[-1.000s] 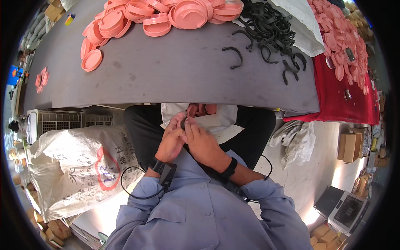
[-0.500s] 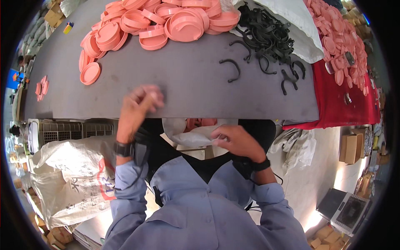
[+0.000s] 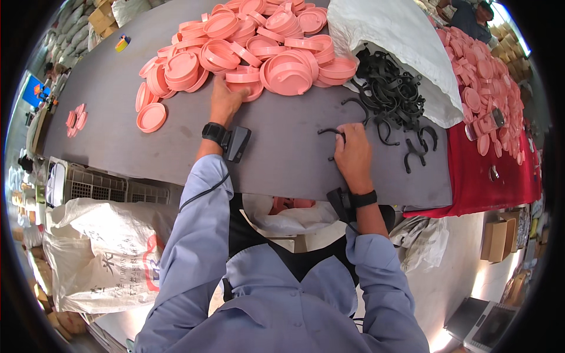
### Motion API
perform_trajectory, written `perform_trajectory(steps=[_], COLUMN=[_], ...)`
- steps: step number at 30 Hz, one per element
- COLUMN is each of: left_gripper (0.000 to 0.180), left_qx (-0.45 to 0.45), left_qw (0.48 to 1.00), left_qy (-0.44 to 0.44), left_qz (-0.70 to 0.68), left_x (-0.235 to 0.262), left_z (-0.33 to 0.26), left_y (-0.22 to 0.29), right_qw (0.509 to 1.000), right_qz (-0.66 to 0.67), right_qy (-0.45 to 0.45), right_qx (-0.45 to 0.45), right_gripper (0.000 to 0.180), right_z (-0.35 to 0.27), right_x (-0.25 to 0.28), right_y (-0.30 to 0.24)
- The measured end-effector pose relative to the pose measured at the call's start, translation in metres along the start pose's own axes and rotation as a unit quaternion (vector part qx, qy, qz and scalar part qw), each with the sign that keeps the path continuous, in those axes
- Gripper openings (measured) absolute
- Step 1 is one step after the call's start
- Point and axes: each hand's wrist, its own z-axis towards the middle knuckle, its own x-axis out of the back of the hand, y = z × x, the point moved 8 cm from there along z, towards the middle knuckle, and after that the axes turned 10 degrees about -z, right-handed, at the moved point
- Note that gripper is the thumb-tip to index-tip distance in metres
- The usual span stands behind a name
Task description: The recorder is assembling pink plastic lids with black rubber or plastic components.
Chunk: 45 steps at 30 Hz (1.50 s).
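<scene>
At the near edge of a heap of round pink plastic lids (image 3: 220, 56), my left hand (image 3: 226, 101) has its thumb and fingers closed on one pink lid (image 3: 254, 91). That lid still lies against the heap. To the right, my right hand (image 3: 354, 154) pinches a black C-shaped plastic handle (image 3: 327, 130) that rests on the grey table; its fingers hide part of the curve. A tangled pile of similar black handles (image 3: 388, 88) spills from a white sack (image 3: 412, 53) just beyond. One pink lid (image 3: 151, 117) lies apart on the left.
Small pink pieces (image 3: 76, 119) sit near the left end of the grey table (image 3: 282, 153). More pink parts (image 3: 485, 88) cover a red cloth (image 3: 471, 176) at right. Below the near edge is an open white bag (image 3: 288, 217) with pink pieces. Another person (image 3: 471, 17) is at the far right.
Both hands have gone from the table's near edge out over the tabletop. The left has taken hold of a pink lid, the right of a black handle. The view has shifted slightly.
</scene>
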Motion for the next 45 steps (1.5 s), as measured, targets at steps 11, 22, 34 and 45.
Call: perform_trajectory(steps=[11,22,34,45], left_gripper=[0.059,0.02,0.028,0.034], left_qx=[0.102,-0.102,0.192,0.22], left_qw=[0.98,0.989,0.905,0.886], left_qy=[-0.151,-0.043,-0.161,-0.254], left_qz=[0.077,0.095,-0.344,-0.321], left_x=[0.033,0.038,0.007,-0.016], left_z=[-0.084,-0.134,-0.185,-0.203], left_y=[-0.007,0.103,0.092,0.094], right_qw=[0.995,0.989,0.96,0.902], right_qz=[0.096,0.146,0.273,0.365], right_qy=[0.033,0.016,-0.013,-0.23], right_qx=[-0.001,-0.034,0.054,0.011], right_gripper=[0.023,0.021,0.018,0.022], right_z=[-0.009,-0.009,-0.013,-0.041], right_x=[0.007,0.003,0.078,0.011], right_y=[0.0,0.004,-0.109,-0.113])
